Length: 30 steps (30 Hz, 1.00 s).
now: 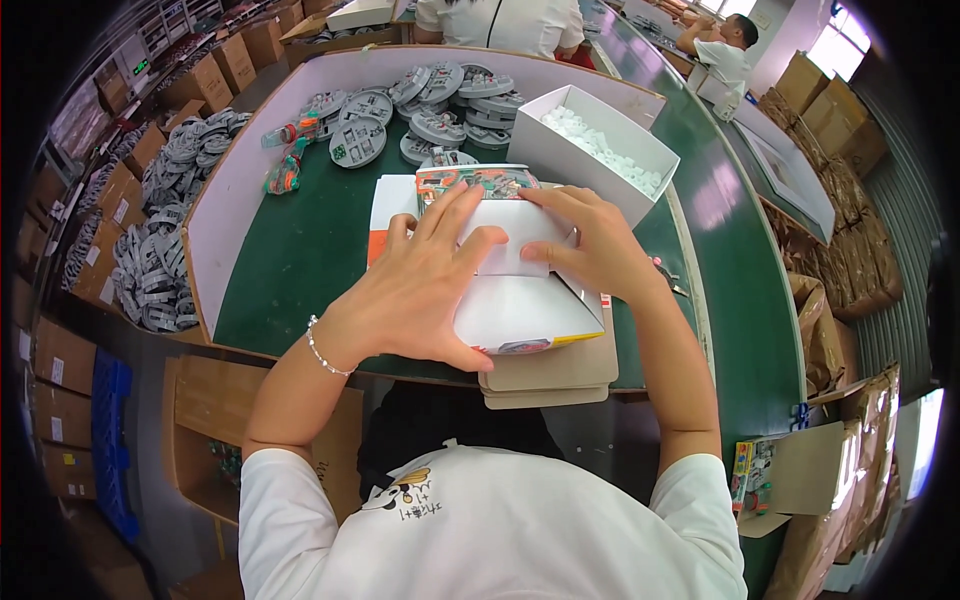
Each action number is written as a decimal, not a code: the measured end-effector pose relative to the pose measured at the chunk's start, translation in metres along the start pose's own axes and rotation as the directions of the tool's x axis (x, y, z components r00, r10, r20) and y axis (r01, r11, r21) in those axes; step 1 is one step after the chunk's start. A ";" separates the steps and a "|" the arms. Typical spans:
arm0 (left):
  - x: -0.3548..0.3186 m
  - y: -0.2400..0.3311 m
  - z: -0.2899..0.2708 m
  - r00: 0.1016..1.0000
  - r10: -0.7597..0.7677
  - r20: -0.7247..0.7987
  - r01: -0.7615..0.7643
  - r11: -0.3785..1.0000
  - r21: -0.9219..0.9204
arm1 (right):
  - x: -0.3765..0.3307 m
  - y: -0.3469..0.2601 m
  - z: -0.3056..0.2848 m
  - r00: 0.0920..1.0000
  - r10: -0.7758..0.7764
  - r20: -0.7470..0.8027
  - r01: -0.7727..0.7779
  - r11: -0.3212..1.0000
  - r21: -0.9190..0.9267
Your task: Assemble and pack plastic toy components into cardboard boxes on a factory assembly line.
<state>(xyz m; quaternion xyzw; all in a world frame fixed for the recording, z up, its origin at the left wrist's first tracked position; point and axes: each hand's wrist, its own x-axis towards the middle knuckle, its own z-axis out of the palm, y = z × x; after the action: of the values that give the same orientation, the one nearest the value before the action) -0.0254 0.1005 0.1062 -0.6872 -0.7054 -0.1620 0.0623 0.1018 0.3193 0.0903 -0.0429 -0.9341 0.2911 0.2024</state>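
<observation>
An unfolded packaging carton, white inside with colourful print outside, lies on the table in front of me. My left hand spans its left side, fingertips on the far printed panel and thumb at the near edge. At the far right corner, my right hand pinches a white panel, index finger on top and thumb on the inner face. Beneath the carton is a stack of flat cardboard. White and orange printed card sticks out past my left hand.
Round grey toy parts pile up at the back, beside orange-and-green toy pieces. A white box of small white plastic pieces stands at the back right. Pliers-like tool lies right. A raised rim edges the table.
</observation>
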 end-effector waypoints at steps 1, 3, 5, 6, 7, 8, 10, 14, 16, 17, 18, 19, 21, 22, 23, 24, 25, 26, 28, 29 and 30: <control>0.001 0.000 0.001 1.000 -0.001 0.002 0.001 1.000 -0.001 | 0.000 -0.001 0.002 1.000 0.002 0.001 -0.002 1.000 0.001; 0.003 0.000 0.004 0.999 -0.023 -0.025 0.023 1.000 -0.013 | 0.001 -0.001 0.007 0.997 -0.069 -0.044 0.065 0.993 -0.101; 0.003 0.001 0.005 0.999 -0.035 -0.037 0.035 0.999 -0.021 | 0.001 -0.005 0.008 0.992 -0.105 -0.062 0.095 0.984 -0.153; 0.003 0.003 0.005 0.998 -0.044 -0.035 0.044 0.999 -0.016 | 0.000 -0.007 0.005 0.998 -0.056 -0.031 0.052 0.993 -0.102; 0.002 0.004 0.005 0.998 -0.053 -0.033 0.053 0.999 -0.011 | -0.001 -0.012 0.003 1.000 -0.008 0.002 0.008 0.999 -0.053; 0.001 0.005 0.004 0.998 -0.062 -0.033 0.061 0.998 -0.006 | -0.001 -0.014 0.001 0.999 0.038 0.038 -0.038 0.999 -0.006; -0.001 0.006 -0.003 0.996 -0.055 -0.075 0.055 0.998 -0.004 | -0.007 -0.005 -0.003 0.996 -0.046 -0.071 0.049 0.998 0.039; -0.011 -0.006 -0.011 0.938 -0.082 -0.335 0.059 0.995 -0.079 | -0.024 -0.002 -0.011 0.882 -0.047 -0.470 0.233 0.909 0.346; -0.011 -0.008 -0.010 0.768 -0.159 -0.621 -0.001 0.968 -0.250 | -0.038 -0.016 -0.014 0.789 0.168 -0.591 0.253 0.788 0.562; -0.006 -0.006 -0.004 0.769 -0.157 -0.619 -0.004 0.968 -0.251 | -0.040 -0.025 -0.012 0.827 0.129 -0.547 0.277 0.753 0.597; -0.001 0.000 0.007 0.733 -0.230 -0.641 -0.076 0.908 -0.413 | -0.042 -0.036 -0.006 0.862 0.087 -0.500 0.297 0.712 0.636; 0.003 0.005 0.020 0.698 -0.307 -0.646 -0.156 0.816 -0.556 | -0.045 -0.044 0.000 0.891 0.040 -0.452 0.312 0.670 0.674; 0.000 0.005 0.037 0.668 -0.383 -0.638 -0.242 0.699 -0.673 | -0.050 -0.053 0.007 0.863 -0.081 -0.499 0.367 0.779 0.508; -0.007 0.004 0.047 0.828 -0.383 -0.409 -0.046 0.681 -0.731 | -0.051 -0.054 0.008 0.830 -0.206 -0.518 0.412 0.853 0.320; -0.012 0.002 0.057 0.915 -0.377 -0.142 0.161 0.665 -0.729 | -0.050 -0.052 0.009 0.832 -0.205 -0.516 0.410 0.853 0.322; -0.013 0.004 0.066 0.914 -0.380 -0.140 0.164 0.663 -0.730 | -0.048 -0.050 0.010 0.841 -0.283 -0.461 0.384 0.912 0.141; -0.014 0.008 0.073 0.822 -0.451 -0.347 0.021 0.634 -0.773 | -0.047 -0.049 0.011 0.853 -0.347 -0.390 0.357 0.933 -0.047; -0.015 0.012 0.081 0.676 -0.520 -0.523 -0.127 0.616 -0.777 | -0.046 -0.049 0.012 0.866 -0.394 -0.307 0.332 0.913 -0.235; -0.023 0.013 0.089 0.489 -0.582 -0.650 -0.268 0.609 -0.747 | -0.047 -0.043 0.024 0.899 -0.373 -0.227 0.316 0.915 -0.252; -0.032 0.009 0.091 0.517 -0.482 -0.708 -0.143 0.767 -0.626 | -0.047 -0.038 0.033 0.924 -0.351 -0.148 0.303 0.913 -0.273; -0.041 0.007 0.091 0.556 -0.376 -0.741 -0.020 0.885 -0.464 | -0.049 -0.035 0.040 0.943 -0.326 -0.065 0.294 0.910 -0.293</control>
<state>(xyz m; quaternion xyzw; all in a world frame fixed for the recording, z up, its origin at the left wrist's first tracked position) -0.0039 0.0903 0.0092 -0.4535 -0.6113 -0.6129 0.2123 0.1316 0.2598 0.0630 0.0617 -0.9477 0.1175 0.2902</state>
